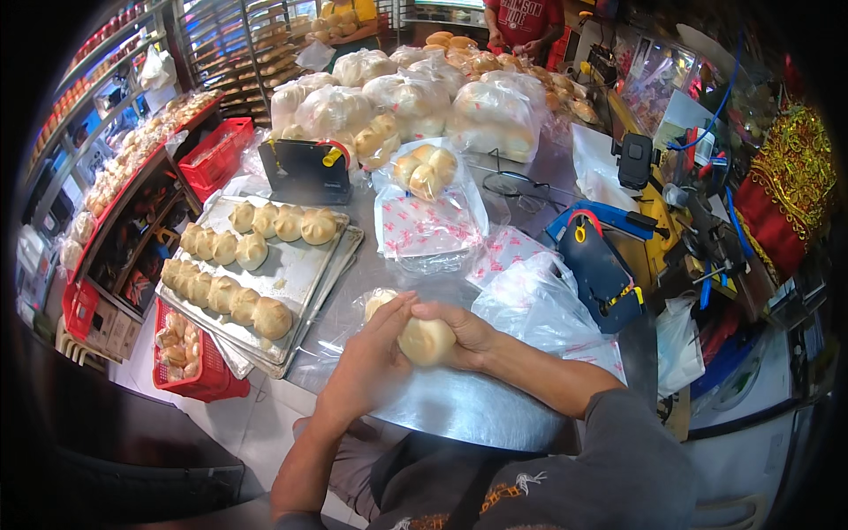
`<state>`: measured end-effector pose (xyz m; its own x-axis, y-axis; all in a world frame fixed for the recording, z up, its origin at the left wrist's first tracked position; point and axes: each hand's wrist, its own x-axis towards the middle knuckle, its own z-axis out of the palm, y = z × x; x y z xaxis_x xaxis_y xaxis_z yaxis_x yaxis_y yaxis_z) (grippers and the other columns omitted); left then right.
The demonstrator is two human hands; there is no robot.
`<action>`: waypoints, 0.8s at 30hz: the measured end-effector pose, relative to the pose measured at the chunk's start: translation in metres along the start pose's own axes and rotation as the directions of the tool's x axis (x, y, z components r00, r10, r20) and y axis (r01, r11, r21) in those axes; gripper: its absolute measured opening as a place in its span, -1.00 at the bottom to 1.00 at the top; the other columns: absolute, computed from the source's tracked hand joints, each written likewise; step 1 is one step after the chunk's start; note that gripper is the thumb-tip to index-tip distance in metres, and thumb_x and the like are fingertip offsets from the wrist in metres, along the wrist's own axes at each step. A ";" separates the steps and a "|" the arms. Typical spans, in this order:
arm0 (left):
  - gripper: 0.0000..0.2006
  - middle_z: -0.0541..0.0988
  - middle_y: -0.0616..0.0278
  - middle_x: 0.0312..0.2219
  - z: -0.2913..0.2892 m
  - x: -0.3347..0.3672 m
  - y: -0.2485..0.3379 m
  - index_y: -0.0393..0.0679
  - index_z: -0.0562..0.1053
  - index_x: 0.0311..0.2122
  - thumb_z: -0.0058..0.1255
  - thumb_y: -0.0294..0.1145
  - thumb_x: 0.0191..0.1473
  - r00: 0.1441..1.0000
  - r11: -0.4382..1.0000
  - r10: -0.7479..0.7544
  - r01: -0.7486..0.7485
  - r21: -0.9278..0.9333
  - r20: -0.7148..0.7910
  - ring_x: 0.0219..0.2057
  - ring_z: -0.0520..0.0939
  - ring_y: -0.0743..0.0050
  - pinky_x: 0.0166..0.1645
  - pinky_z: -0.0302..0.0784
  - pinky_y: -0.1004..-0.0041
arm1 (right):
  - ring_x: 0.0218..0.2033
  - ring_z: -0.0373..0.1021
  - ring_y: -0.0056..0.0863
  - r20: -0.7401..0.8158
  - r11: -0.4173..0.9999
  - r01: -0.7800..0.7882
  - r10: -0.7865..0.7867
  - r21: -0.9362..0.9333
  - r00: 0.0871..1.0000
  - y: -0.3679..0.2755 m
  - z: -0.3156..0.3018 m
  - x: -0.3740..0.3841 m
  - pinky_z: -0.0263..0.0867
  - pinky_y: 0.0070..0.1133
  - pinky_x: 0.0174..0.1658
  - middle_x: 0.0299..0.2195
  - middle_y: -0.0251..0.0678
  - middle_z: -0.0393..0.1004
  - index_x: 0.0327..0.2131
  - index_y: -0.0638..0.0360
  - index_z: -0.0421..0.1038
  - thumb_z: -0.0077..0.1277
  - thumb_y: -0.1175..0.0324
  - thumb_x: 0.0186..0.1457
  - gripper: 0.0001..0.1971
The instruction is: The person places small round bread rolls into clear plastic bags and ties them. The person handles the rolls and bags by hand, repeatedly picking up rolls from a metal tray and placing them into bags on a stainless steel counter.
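Above the steel table's near edge, both my hands close round pale bread rolls. One bread roll (426,343) bulges out on the near side, between my palms. A second, darker-topped roll (380,302) shows beyond the fingers of my left hand (369,355). My right hand (465,334) curls round the rolls from the right, its thumb close to my left fingertips. Clear plastic lies beneath my hands; whether it wraps the rolls I cannot tell. Further back, a cluster of rolls (425,170) rests on a stack of printed plastic bags (424,219).
Metal trays (305,302) with rows of rolls stand left. Bagged bread (406,102) is heaped at the back, with two people behind it. Black stands (305,172), glasses (517,184), white plastic bags (539,305) and a blue tool (609,218) lie about. A red crate (208,384) sits below left.
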<state>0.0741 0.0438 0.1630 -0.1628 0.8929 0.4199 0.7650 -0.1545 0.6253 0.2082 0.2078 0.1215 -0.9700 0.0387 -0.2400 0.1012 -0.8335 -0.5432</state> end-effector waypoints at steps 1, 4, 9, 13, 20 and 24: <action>-0.25 0.45 0.03 0.27 -0.001 -0.001 0.000 -0.25 0.37 0.32 0.18 -0.70 -0.09 1.000 0.999 -0.030 0.030 -0.020 -0.003 -0.19 0.66 0.31 -0.13 0.56 0.43 | 0.01 0.51 -0.50 -0.019 1.000 0.022 -0.022 0.004 1.000 0.000 0.001 0.002 0.51 -0.51 0.04 0.03 -0.22 0.46 0.28 0.23 0.20 0.21 0.13 0.24 -0.34; -0.25 0.47 0.02 0.25 -0.007 0.002 -0.004 -0.24 0.38 0.31 0.21 -0.69 -0.10 0.993 0.993 -0.116 0.115 -0.035 -0.013 -0.19 0.66 0.30 -0.13 0.57 0.43 | 0.05 0.49 -0.49 0.000 0.994 0.075 -0.075 -0.085 0.997 0.003 0.005 0.001 0.50 -0.48 0.08 0.05 -0.23 0.47 0.28 0.24 0.22 0.20 0.14 0.25 -0.35; -0.28 0.48 -0.01 0.24 -0.007 0.008 -0.009 -0.22 0.40 0.29 0.18 -0.70 -0.08 0.991 0.992 -0.120 0.117 -0.054 -0.062 -0.17 0.68 0.27 -0.12 0.57 0.43 | 0.09 0.46 -0.48 -0.118 0.913 0.086 -0.144 -0.398 0.983 0.006 0.010 -0.011 0.47 -0.46 0.09 0.10 -0.21 0.44 0.28 0.27 0.21 0.21 0.20 0.24 -0.35; -0.30 0.48 -0.04 0.22 -0.002 0.005 0.004 -0.21 0.41 0.29 0.09 -0.74 -0.06 0.996 0.996 -0.058 0.053 -0.075 -0.064 -0.04 0.68 0.21 -0.07 0.57 0.44 | 0.13 0.43 -0.42 0.040 0.993 0.109 -0.111 0.044 0.993 0.005 0.008 -0.007 0.43 -0.44 0.12 0.13 -0.13 0.42 0.38 0.29 0.09 0.27 0.28 0.19 -0.21; -0.29 0.49 -0.08 0.22 -0.012 0.014 0.001 -0.21 0.41 0.29 0.01 -0.76 -0.07 0.989 0.990 -0.138 0.137 -0.027 -0.053 0.15 0.61 0.02 0.07 0.57 0.37 | 0.19 0.39 -0.42 0.011 0.482 0.173 -0.322 -0.859 0.947 0.013 -0.005 -0.007 0.34 -0.49 0.23 0.17 -0.15 0.42 0.45 0.31 -0.01 0.29 0.24 0.20 -0.11; -0.29 0.48 -0.11 0.22 -0.005 0.004 0.003 -0.21 0.40 0.29 0.01 -0.74 -0.07 0.996 0.993 -0.054 0.047 -0.111 -0.069 0.21 0.54 -0.14 0.20 0.53 0.22 | 0.16 0.42 -0.44 -0.004 0.538 0.199 -0.353 -0.819 0.936 0.015 -0.005 -0.006 0.37 -0.50 0.21 0.17 -0.16 0.42 0.45 0.33 -0.05 0.26 0.19 0.26 -0.11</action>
<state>0.0725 0.0451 0.1700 -0.2465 0.8688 0.4295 0.6830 -0.1586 0.7130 0.2163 0.1983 0.1104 -0.9425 0.3322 -0.0363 0.0423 0.0110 -0.9990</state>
